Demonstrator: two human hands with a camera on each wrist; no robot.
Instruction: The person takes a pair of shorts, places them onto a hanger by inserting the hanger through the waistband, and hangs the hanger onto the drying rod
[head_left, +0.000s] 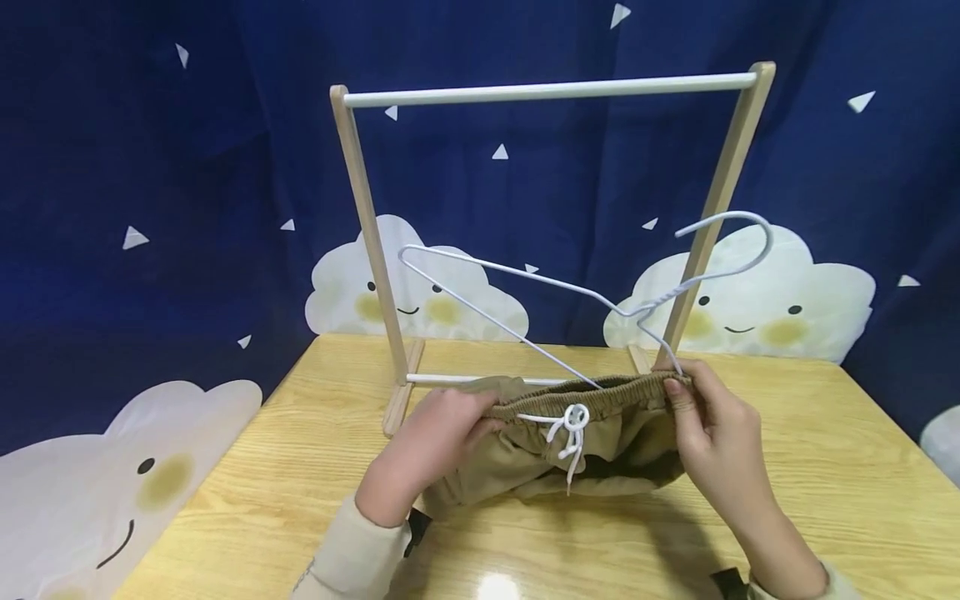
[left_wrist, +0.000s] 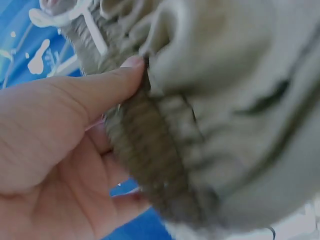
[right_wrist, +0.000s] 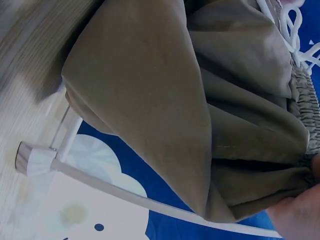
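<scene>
Head view: left grip (head_left: pixel 445 427) clamped on khaki garment (head_left: pixel 525 457), thumb and fingers together on the waistband; right grip (head_left: pixel 716 425) pinching the other end of the same waistband, thumb on the near side. Garment hangs between and below both grips, just over the desk (head_left: pixel 832 475). White drawstring (head_left: pixel 574 427) tied at the front, between the grips. White wire hanger (head_left: pixel 670 297) above the grips, tilted, hook up beyond the right grip, one end dipping into the waistband beside it; can't tell if right fingers touch the wire. Wood-and-white rack (head_left: pixel 551 91) stands beyond both grips, dark blue backdrop (head_left: pixel 517 42) with clouds behind it. Left wrist view: left grip's thumb lies on the gathered waistband, fingers on the other side; drawstring just past the thumb tip, fabric blurry beyond. Right wrist view: right grip only partly in frame, thumb at the bunched waistband; garment folds spread out from it, drawstring farther along the band, part of the rack past the fabric.
</scene>
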